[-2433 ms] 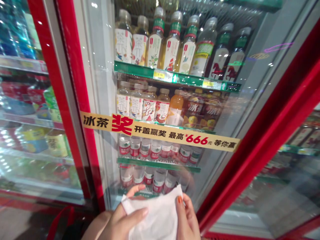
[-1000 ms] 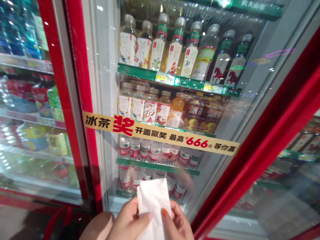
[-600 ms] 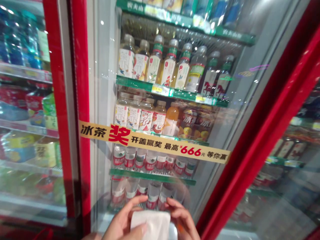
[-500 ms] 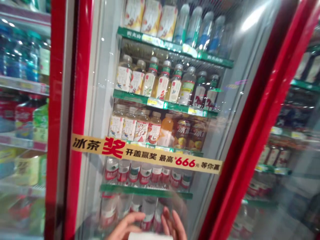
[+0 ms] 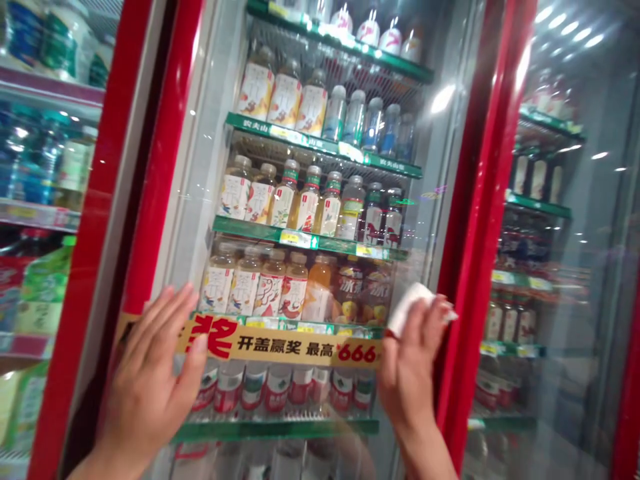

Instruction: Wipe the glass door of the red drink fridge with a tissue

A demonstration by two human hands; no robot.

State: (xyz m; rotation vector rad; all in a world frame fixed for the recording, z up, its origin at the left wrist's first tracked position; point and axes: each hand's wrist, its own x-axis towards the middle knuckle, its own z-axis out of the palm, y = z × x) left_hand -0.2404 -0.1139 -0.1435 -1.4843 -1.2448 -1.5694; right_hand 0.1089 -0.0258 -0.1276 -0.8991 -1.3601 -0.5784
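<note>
My left hand (image 5: 150, 373) lies flat with fingers spread on the glass door (image 5: 210, 153) of a red-framed drinks fridge, covering the left end of a yellow banner sticker (image 5: 280, 345). At the sticker's right end, close to the red door frame (image 5: 475, 267), my right hand (image 5: 413, 363) presses a folded white cloth (image 5: 407, 303) against the glass. Behind the glass stand rows of tea bottles (image 5: 300, 200) on green shelves (image 5: 300, 237), with water bottles (image 5: 280, 390) lower down.
A second fridge (image 5: 35, 200) with green and blue bottles stands at the left. Another glass-door fridge (image 5: 550, 267) with bottles stands at the right. Ceiling lights reflect in the glass at the upper right.
Earlier both hands folded the white cloth low in front of the door. Now they are up on the glass, left palm flat, right hand with the cloth. The view has tilted upward.
</note>
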